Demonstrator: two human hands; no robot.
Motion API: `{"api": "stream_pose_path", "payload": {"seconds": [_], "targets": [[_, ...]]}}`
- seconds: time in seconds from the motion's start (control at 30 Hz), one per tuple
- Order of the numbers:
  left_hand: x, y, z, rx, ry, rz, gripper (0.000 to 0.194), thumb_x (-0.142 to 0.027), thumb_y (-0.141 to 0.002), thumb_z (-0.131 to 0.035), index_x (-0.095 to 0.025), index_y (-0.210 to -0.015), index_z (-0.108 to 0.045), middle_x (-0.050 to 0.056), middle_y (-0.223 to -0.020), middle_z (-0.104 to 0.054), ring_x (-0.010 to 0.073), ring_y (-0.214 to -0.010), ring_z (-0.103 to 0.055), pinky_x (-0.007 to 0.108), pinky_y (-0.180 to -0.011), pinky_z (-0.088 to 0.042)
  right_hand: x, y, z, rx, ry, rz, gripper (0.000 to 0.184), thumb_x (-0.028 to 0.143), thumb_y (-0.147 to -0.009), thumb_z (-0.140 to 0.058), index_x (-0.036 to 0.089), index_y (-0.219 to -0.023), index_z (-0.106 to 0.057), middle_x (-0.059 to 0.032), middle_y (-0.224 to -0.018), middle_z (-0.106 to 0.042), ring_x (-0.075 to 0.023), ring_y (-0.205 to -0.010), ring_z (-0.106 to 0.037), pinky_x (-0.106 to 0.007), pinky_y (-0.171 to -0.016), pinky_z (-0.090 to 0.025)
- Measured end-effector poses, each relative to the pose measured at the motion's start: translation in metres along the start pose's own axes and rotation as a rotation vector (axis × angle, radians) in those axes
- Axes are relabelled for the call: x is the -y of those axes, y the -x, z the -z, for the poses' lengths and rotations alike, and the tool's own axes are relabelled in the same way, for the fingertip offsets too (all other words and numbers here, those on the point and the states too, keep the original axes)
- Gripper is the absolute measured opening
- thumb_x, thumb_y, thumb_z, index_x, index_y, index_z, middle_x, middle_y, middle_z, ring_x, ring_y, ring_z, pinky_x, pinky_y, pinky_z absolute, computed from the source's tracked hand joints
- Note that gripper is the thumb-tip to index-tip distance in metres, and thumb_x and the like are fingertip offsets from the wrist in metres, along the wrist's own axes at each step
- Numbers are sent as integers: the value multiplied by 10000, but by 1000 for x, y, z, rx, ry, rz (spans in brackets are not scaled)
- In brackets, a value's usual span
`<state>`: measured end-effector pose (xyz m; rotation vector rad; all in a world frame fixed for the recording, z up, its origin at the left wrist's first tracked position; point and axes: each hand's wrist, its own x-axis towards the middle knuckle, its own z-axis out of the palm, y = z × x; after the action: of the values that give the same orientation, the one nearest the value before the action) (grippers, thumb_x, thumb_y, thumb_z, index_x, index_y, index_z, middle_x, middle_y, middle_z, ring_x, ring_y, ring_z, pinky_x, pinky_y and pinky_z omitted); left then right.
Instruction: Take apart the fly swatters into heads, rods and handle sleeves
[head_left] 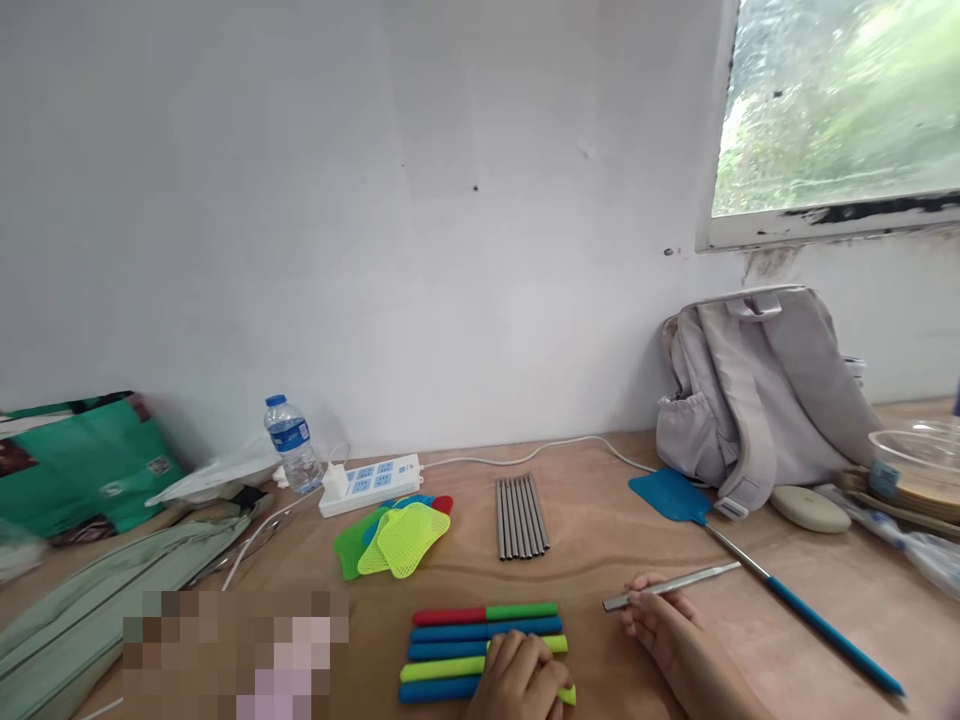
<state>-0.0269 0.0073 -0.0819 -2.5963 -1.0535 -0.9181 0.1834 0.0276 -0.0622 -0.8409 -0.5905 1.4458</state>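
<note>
Metal tube sits pinched between the thumb and fingers of the right hand, which cover a short stretch of it. Its far end reaches the shaft of a blue swatter; whether the two touch is hard to judge. The left hand, cut off at the wrist by the bottom edge, rests bent-fingered over the right part of the coloured handles. It hides the middles and some ends of the nearest ones, and I cannot tell whether it grips any.

Beyond them, more metal tubes lie side by side on the wooden table. To their left, mesh swatter heads overlap, a lime one on top, with only slivers of the blue and red showing. A pixelated patch blots out whatever lies at lower left, beside a pale green cloth item that runs out of view. The green bag and the window are also cropped.
</note>
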Motion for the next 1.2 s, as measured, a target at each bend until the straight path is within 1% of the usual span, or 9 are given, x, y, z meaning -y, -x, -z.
{"api": "stream_pose_path", "payload": {"seconds": [0.2, 0.37, 0.53, 0.63, 0.7, 0.8, 1.0, 1.13, 1.2], "targets": [[-15, -5, 22, 160, 146, 68, 113, -149, -738, -494, -201, -825, -543, 35, -792, -507, 171, -738, -477, 289, -681, -395, 7, 2, -8, 35, 27, 19, 141, 270, -630, -681, 213, -689, -566, 18, -678, -577, -145, -588, -569, -280, -578, -486], [-25, -18, 45, 249, 243, 63, 139, -125, -797, -473, -199, -883, -552, 43, -866, -539, 155, -792, -519, 253, -710, -429, 15, 10, -17, 131, 56, -5, 183, 284, -611, -710, 194, -683, -568, 19, -680, -544, -123, -575, -540, -253, -552, -453], [-33, -21, 51, 116, 298, 11, 181, -220, -881, -383, -215, -984, -532, 46, -850, -597, 178, -767, -531, 301, -713, -425, 22, 24, -24, 296, 109, 76, 213, 347, -656, -697, 197, -738, -570, 15, -711, -518, -117, -595, -528, -267, -584, -450], [-40, -18, 53, 33, 443, 192, 202, -264, -894, -355, -219, -1016, -509, 64, -894, -587, 182, -815, -541, 296, -735, -440, 22, 33, -26, 393, 123, 102, 198, 350, -696, -668, 198, -731, -546, 16, -695, -505, -124, -595, -533, -272, -567, -445], [-44, -18, 55, 40, 526, 316, 208, -259, -895, -350, -224, -1027, -507, 60, -887, -579, 165, -788, -549, 272, -712, -455, 21, 37, -27, 447, 128, 98, 200, 349, -702, -665, 198, -724, -536, 20, -673, -504, -124, -585, -536, -269, -554, -442], [-46, -19, 59, 82, 592, 394, 213, -266, -893, -369, -231, -1037, -521, 46, -874, -576, 151, -774, -554, 260, -719, -463, 17, 41, -28, 506, 155, 94, 177, 337, -723, -652, 204, -746, -537, 27, -667, -529, -120, -589, -547, -267, -577, -441], [-39, -19, 59, 73, 636, 429, 180, -302, -861, -450, -231, -977, -568, 50, -940, -610, 166, -869, -570, 272, -768, -463, 14, 41, -30, 528, 242, 119, 149, 320, -752, -626, 200, -770, -539, 25, -672, -580, -131, -626, -591, -288, -634, -465], [-36, -14, 50, -15, 686, 571, 176, -315, -807, -534, -224, -954, -500, 10, -814, -647, 133, -673, -605, 228, -616, -482, 14, 41, -31, 502, 313, 132, 190, 311, -688, -683, 186, -714, -542, 17, -606, -608, -141, -578, -600, -280, -600, -465], [-36, -12, 46, -41, 686, 602, 188, -290, -777, -570, -226, -916, -461, -19, -742, -649, 120, -600, -600, 215, -573, -477, 14, 40, -29, 502, 338, 74, 216, 303, -651, -710, 182, -667, -532, 11, -567, -617, -140, -544, -596, -265, -568, -454]]}}
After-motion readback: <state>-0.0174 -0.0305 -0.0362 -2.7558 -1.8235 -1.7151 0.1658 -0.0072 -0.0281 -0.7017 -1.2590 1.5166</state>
